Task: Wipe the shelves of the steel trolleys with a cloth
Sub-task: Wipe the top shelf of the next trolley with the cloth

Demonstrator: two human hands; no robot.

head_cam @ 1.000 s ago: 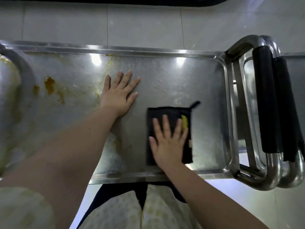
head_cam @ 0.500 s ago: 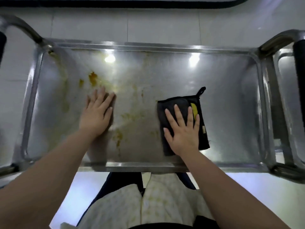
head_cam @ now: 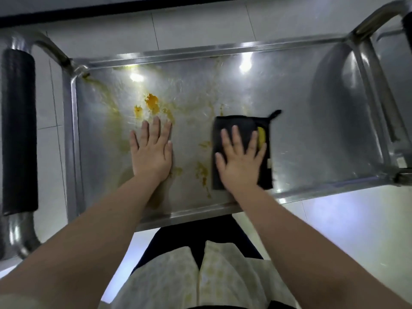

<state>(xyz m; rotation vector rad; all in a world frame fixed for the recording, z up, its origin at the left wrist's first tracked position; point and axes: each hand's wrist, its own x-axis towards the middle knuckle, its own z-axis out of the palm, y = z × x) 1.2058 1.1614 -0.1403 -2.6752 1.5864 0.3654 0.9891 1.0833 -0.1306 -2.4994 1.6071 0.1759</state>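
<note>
Cloth [head_cam: 245, 123]: black, folded, yellow smear on top, lying right of centre on steel trolley shelf [head_cam: 301, 130] | right hand [head_cam: 240, 161]: grip open, straight spread fingers pressing cloth down | left hand [head_cam: 151, 157]: grip open, palm flat on bare steel, holding nothing, fingertips just beside orange stains [head_cam: 152, 102]

**Pale tiles, glossy underfoot**

You look down on a floor [head_cam: 200, 23] of large pale tiles, split by thin grey grout lines [head_cam: 155, 30]. A dark band [head_cam: 89, 14] runs along its far edge. Nearer you, reflected light lays a bluish-white sheen [head_cam: 356, 219] on the tiles.
</note>
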